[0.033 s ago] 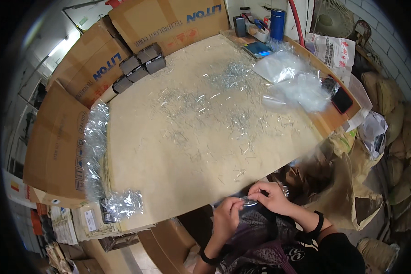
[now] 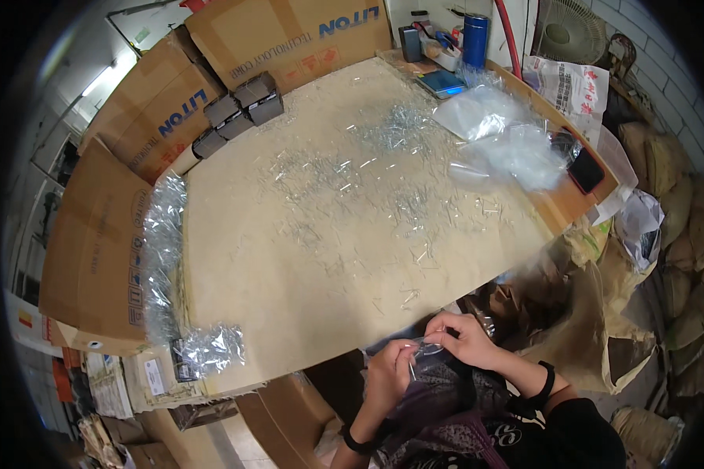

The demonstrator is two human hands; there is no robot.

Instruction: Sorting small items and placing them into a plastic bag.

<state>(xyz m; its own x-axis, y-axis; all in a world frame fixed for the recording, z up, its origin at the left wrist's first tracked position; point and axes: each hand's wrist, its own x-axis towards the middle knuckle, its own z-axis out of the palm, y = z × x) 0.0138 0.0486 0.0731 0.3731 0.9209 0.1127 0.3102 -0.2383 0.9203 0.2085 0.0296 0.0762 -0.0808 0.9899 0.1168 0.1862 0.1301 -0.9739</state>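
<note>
Head-camera view: a small clear plastic bag (image 2: 429, 349) was held just below the near edge of the table (image 2: 289, 313), over the person's lap. It was pinched at its top by the fingertips of the right hand (image 2: 465, 340), which were closed narrowly on the film. The left hand (image 2: 391, 375) was curled beside it, touching the bag's lower left, with a thin metal pin (image 2: 411, 370) seemingly gripped between its fingers; how tightly could not be told. The two hands were set close together, the bag between them.

Beyond the hands, a pale wooden tabletop was spread with scattered small metal pins (image 2: 383, 187), thickest toward the far middle. Crumpled clear plastic bags (image 2: 501, 137) were piled at the far right, near a dark phone (image 2: 585, 170). A strip of filled clear packets (image 2: 160, 250) was laid along the left edge, with another bunch (image 2: 211, 348) at the near left corner. Small dark boxes (image 2: 238, 113) were stacked at the far left. Brown cardboard cartons (image 2: 164, 109) were ranged around the far and left sides. A blue cylindrical flask (image 2: 475, 39) was stood at the far edge. Sacks (image 2: 680, 227) and a fan (image 2: 567, 31) were seen at the right, against a brick wall.
</note>
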